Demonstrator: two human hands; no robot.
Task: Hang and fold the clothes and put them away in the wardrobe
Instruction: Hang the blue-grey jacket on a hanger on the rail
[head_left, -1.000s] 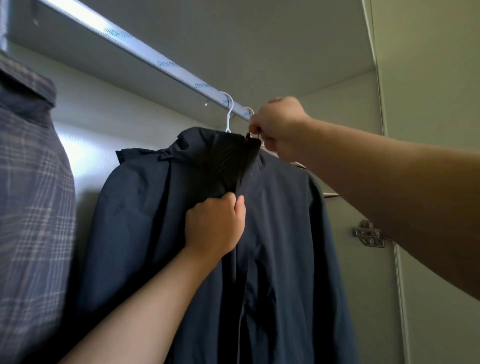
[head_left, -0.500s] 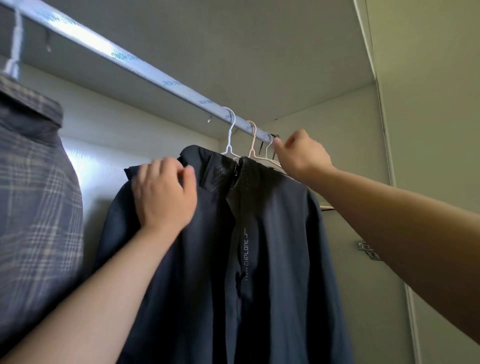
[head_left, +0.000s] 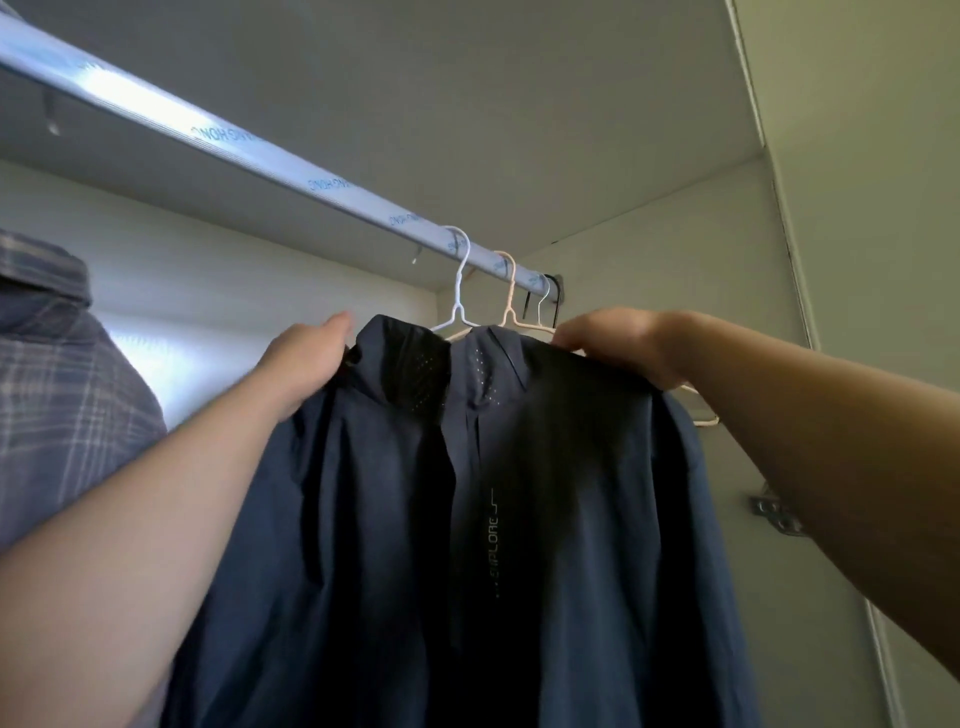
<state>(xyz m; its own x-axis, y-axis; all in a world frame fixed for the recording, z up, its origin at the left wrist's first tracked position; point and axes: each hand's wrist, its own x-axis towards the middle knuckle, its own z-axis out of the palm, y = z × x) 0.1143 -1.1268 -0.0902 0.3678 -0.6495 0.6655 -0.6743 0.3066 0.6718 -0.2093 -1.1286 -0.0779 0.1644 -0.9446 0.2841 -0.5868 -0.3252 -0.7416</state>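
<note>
Left hand (head_left: 306, 358) and right hand (head_left: 618, 348) grip the shoulders of the dark navy jacket (head_left: 571, 467) (hung on a white wire hanger (head_left: 459, 291)), fingers curled round fabric.

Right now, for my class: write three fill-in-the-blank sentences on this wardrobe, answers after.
The left hand and right hand hold the jacket by its ____.
____ hanger hooks sit on the rail.
The plaid shirt hangs to the jacket's ____.
Answers: shoulders; three; left.
</note>
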